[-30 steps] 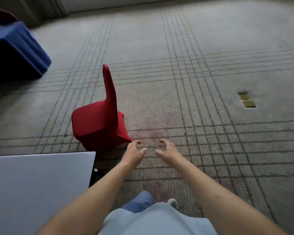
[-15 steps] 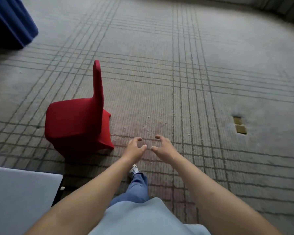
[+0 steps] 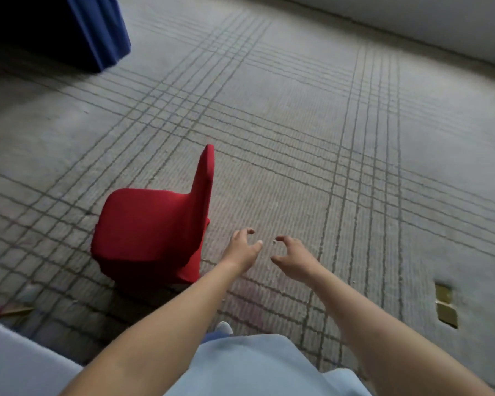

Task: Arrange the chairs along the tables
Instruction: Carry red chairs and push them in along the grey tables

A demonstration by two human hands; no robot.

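Grey grid-lined carpet (image 3: 297, 138) throughout. Left grip (image 3: 240, 248) and right grip (image 3: 293, 254) both open, empty, fingers curled. Red chair (image 3: 152, 227) just beside left grip, untouched, near pale counter (image 3: 20, 364) corner. Risk: one-sided grab at backrest tips it.

Red fabric-covered chair (image 3: 152, 230) stands on the grey grid-lined carpet (image 3: 297, 138), left of centre, backrest on its right side. Left hand (image 3: 240, 248) just right of the chair's base, right hand (image 3: 293, 255) beside it, both over bare carpet. Pale flat table corner (image 3: 17, 364) at bottom left. Blue draped table (image 3: 97, 30) at far top left. Brass floor plates (image 3: 445, 305) near right edge.
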